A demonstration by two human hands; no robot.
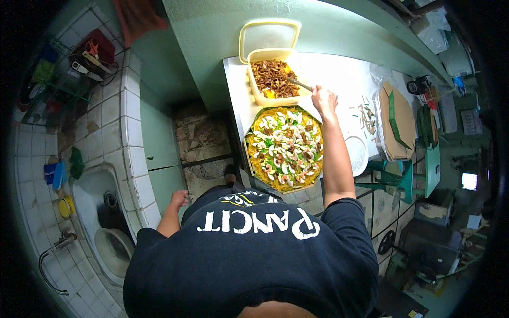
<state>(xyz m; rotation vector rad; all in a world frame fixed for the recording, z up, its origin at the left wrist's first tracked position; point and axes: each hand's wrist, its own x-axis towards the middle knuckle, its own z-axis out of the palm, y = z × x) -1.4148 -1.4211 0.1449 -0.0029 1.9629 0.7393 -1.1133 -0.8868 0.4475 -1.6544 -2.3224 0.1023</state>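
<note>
Metal spoon (300, 84) gripped in right hand (323, 99), bowl dipped leftward into yellow plastic tub of brown topping (273, 79); left hand (178, 199) loosely curled, idle, far below counter (344, 74).

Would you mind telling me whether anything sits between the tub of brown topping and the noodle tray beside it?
Nothing visible does. The right hand holds a spoon in the tub, whose near edge borders the noodle tray on the white table. The lid is propped behind the tub.

Prob. small food-prep kitchen: tiled counter (114, 122) w/ sink (101, 212), noodle tray (284, 148), stacked takeaway boxes (397, 122).
</note>
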